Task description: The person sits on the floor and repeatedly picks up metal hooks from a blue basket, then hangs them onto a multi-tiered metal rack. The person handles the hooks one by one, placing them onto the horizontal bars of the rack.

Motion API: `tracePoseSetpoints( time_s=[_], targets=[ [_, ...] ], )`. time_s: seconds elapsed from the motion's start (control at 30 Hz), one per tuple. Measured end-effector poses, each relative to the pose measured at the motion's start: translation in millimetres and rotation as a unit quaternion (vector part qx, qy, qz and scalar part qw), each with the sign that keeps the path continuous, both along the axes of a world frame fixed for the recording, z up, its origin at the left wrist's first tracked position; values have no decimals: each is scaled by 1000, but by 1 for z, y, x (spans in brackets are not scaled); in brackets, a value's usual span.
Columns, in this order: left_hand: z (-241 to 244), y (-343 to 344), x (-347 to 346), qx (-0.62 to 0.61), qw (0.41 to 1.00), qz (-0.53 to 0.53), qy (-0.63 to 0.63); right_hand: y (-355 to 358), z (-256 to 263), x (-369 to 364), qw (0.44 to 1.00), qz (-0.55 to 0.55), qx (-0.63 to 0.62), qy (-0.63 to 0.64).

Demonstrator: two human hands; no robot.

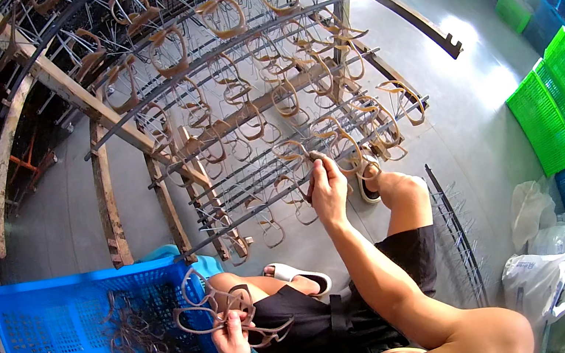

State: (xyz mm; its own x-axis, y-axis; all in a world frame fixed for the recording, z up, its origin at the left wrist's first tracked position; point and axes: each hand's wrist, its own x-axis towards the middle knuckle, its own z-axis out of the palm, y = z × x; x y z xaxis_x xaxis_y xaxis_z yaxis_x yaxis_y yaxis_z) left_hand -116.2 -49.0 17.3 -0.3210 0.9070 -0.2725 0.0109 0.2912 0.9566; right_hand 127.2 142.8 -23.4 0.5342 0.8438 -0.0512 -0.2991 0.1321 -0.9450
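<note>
My left hand [234, 341] grips a small bunch of brownish-pink eyeglass frames [208, 301] by the rim of the blue basket. My right hand [329, 188] is stretched forward to a drying rack, its fingers pinched on a single eyeglass frame [317, 155], which they partly hide. Tan eyeglass frames [227, 17] hang in rows on thin wire prongs along the dark metal bars [245, 219] of the rack. Whether the frame in my right hand touches a prong, I cannot tell. Beside my left hand, the blue plastic basket [45, 351] holds a tangled heap of dark eyeglass frames [148, 345].
Notched wooden posts [109, 194] support the rack. A loose pronged bar [458, 237] lies on the floor to my right. Beyond it are plastic bags [542, 273], green baskets [547, 115] and blue crates [544, 29]. My sandalled feet [299, 277] are below the rack.
</note>
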Motion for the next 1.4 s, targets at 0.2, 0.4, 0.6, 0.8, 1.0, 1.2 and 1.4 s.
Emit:
tracePoseSetpoints(
  time_s=[0.2, 0.4, 0.6, 0.8, 1.0, 1.2, 1.4],
  targets=[
    [-7, 2, 4, -14, 999, -32, -31, 0, 0, -2, 997, -19, 27, 77],
    [-12, -5, 2, -30, 979, -125, -156, 4, 2, -3, 990, -33, 33, 135],
    [-25, -8, 12, -4, 956, -116, -271, 0, 8, -7, 999, 13, -8, 40],
    [-35, -9, 13, 2, 945, -122, -303, -1, 6, -11, 966, 47, -21, -253],
    [-41, -9, 12, 11, 938, -137, -318, -1, 16, -1, 948, 33, -34, -314],
    [-43, -6, 20, 23, 946, -176, -272, 1, 6, -2, 955, 22, 16, -295],
    [-40, 8, 26, 90, 951, -265, -129, 2, 9, 0, 949, 2, -14, -314]
  ],
)
